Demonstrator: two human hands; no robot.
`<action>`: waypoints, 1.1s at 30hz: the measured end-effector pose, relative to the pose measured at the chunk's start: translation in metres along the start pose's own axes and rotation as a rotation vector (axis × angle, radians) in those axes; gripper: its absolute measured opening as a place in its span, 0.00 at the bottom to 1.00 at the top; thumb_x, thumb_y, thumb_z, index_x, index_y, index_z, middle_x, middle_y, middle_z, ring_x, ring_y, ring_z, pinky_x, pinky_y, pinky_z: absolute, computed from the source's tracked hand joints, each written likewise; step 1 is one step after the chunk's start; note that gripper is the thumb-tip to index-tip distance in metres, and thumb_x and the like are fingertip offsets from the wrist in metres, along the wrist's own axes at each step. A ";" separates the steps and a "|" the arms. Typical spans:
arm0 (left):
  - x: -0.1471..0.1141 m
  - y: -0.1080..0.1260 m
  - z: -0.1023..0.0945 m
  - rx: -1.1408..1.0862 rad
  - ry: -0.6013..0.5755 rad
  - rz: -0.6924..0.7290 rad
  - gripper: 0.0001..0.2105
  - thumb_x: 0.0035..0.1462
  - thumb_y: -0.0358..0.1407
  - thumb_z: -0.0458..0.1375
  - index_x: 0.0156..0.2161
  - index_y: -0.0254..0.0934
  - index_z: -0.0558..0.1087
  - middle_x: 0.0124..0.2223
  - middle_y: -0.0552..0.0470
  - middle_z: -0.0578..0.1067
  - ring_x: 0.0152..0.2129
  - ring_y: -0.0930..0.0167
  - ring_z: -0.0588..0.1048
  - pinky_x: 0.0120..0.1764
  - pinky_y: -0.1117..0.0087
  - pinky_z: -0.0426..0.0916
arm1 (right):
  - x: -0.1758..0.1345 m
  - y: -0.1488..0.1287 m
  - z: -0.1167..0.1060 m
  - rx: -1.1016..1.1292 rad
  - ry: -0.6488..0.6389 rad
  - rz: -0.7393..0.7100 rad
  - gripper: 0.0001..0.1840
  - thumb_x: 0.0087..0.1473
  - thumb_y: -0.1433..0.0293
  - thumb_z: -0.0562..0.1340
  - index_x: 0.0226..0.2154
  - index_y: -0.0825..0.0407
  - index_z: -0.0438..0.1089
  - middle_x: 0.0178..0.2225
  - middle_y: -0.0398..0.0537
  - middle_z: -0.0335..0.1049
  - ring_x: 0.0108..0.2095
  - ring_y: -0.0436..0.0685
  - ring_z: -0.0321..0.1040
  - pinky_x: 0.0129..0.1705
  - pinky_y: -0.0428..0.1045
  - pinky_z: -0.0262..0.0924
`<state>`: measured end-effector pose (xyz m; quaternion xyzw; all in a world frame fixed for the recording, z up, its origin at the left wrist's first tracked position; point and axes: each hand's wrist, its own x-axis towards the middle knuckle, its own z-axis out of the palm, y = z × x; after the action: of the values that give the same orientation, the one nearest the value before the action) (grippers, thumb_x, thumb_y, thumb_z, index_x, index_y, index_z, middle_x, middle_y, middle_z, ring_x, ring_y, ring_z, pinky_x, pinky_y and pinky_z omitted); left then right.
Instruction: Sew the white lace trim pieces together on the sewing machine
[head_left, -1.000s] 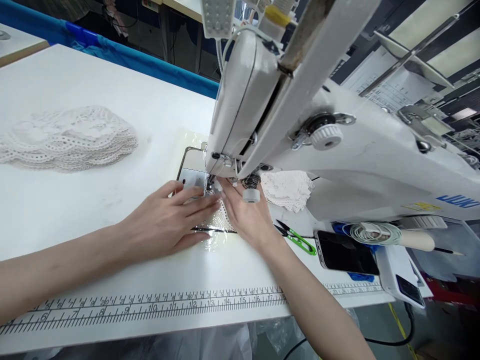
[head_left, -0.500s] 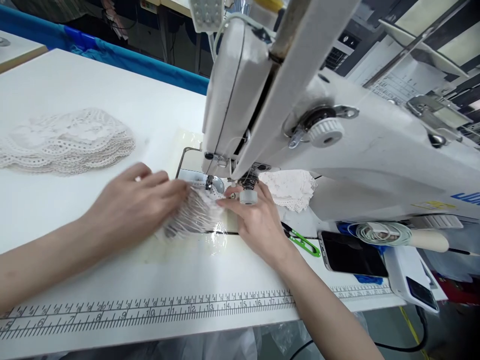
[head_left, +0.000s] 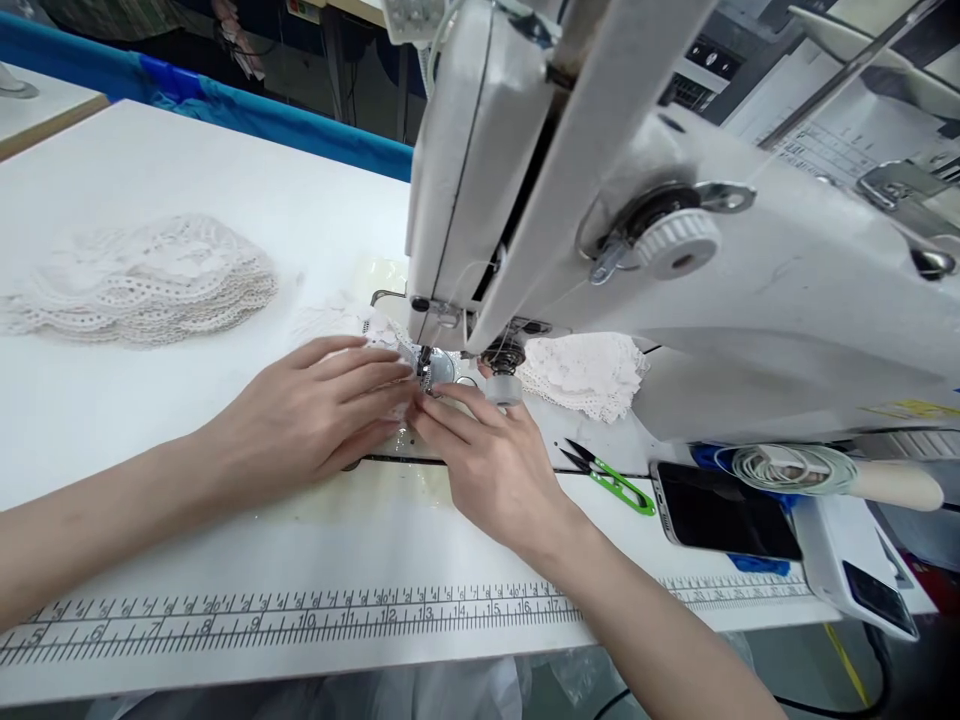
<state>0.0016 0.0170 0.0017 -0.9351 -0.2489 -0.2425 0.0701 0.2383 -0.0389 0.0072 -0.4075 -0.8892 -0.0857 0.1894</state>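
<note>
A white lace piece [head_left: 384, 328] lies at the presser foot [head_left: 425, 368] of a sewing machine [head_left: 457, 180], partly hidden under my hands. My left hand [head_left: 322, 410] rests on the lace just left of the foot, its fingers stretched out flat. On the other side, my right hand [head_left: 495, 460] has its fingertips pressed together at the lace edge, close to the front of the foot. A stack of lace pieces [head_left: 150, 285] sits to the left on the white table. Another lace bundle [head_left: 585, 375] lies behind my right hand, under the machine arm.
Green-handled thread snips [head_left: 619, 487] lie right of my right hand, beside a phone [head_left: 724, 510]. Farther right are a coil of pale cord [head_left: 791, 468] and a white device [head_left: 855, 565]. A printed ruler [head_left: 300, 622] runs along the table's front edge.
My left hand has turned from gripping the bunched lace to lying flat over it. The lace now spreads behind the left fingers. My right fingertips have shifted left, nearer the foot.
</note>
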 end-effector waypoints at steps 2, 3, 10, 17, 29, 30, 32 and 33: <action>-0.002 0.001 0.000 0.013 -0.004 0.050 0.16 0.74 0.38 0.50 0.53 0.36 0.79 0.52 0.47 0.83 0.50 0.63 0.80 0.57 0.59 0.71 | 0.000 0.000 0.000 -0.025 0.028 -0.005 0.24 0.61 0.86 0.53 0.47 0.53 0.79 0.51 0.43 0.82 0.50 0.58 0.76 0.70 0.61 0.54; -0.003 0.002 0.000 0.034 -0.010 0.057 0.15 0.74 0.38 0.51 0.52 0.35 0.79 0.51 0.46 0.83 0.48 0.62 0.80 0.56 0.59 0.72 | 0.000 0.001 0.000 -0.033 0.040 -0.006 0.24 0.61 0.86 0.53 0.46 0.53 0.79 0.50 0.43 0.82 0.49 0.58 0.77 0.70 0.61 0.55; -0.003 0.010 0.001 0.130 0.005 0.093 0.16 0.75 0.39 0.51 0.53 0.32 0.78 0.55 0.44 0.82 0.49 0.61 0.80 0.54 0.56 0.71 | 0.001 0.002 -0.001 -0.036 0.081 -0.016 0.23 0.62 0.86 0.52 0.43 0.54 0.80 0.48 0.43 0.83 0.45 0.58 0.78 0.68 0.60 0.58; -0.004 0.008 0.002 0.123 -0.006 0.078 0.15 0.74 0.39 0.52 0.54 0.35 0.78 0.55 0.46 0.82 0.51 0.61 0.80 0.55 0.56 0.69 | 0.002 0.003 0.001 -0.039 0.086 -0.023 0.22 0.63 0.85 0.53 0.43 0.53 0.80 0.48 0.43 0.83 0.45 0.58 0.77 0.66 0.60 0.59; -0.002 0.006 -0.008 0.070 0.078 0.151 0.10 0.72 0.31 0.54 0.45 0.33 0.79 0.45 0.47 0.85 0.42 0.64 0.83 0.50 0.60 0.75 | 0.004 0.004 0.001 -0.005 0.065 0.016 0.16 0.65 0.80 0.57 0.46 0.53 0.78 0.46 0.45 0.84 0.42 0.56 0.76 0.60 0.56 0.61; -0.002 0.005 -0.008 0.075 0.083 0.169 0.11 0.72 0.29 0.53 0.44 0.33 0.79 0.44 0.47 0.85 0.41 0.65 0.83 0.49 0.62 0.76 | 0.006 0.004 0.002 -0.001 0.063 0.032 0.16 0.66 0.79 0.56 0.46 0.53 0.78 0.45 0.46 0.84 0.41 0.56 0.76 0.58 0.55 0.61; -0.002 0.003 -0.006 0.071 0.091 0.191 0.12 0.71 0.27 0.52 0.43 0.34 0.79 0.43 0.47 0.85 0.40 0.66 0.82 0.48 0.63 0.76 | 0.009 0.005 0.004 0.010 0.059 0.053 0.17 0.66 0.79 0.54 0.47 0.53 0.77 0.43 0.48 0.83 0.40 0.56 0.75 0.53 0.53 0.62; -0.002 0.003 -0.005 0.059 0.098 0.187 0.11 0.71 0.27 0.52 0.43 0.34 0.79 0.43 0.47 0.84 0.40 0.66 0.82 0.47 0.63 0.76 | 0.011 0.005 0.005 0.015 0.055 0.057 0.17 0.65 0.79 0.54 0.47 0.53 0.76 0.43 0.49 0.83 0.40 0.56 0.75 0.51 0.52 0.62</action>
<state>-0.0008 0.0126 0.0048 -0.9387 -0.1640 -0.2728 0.1320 0.2344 -0.0267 0.0074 -0.4286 -0.8723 -0.0847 0.2193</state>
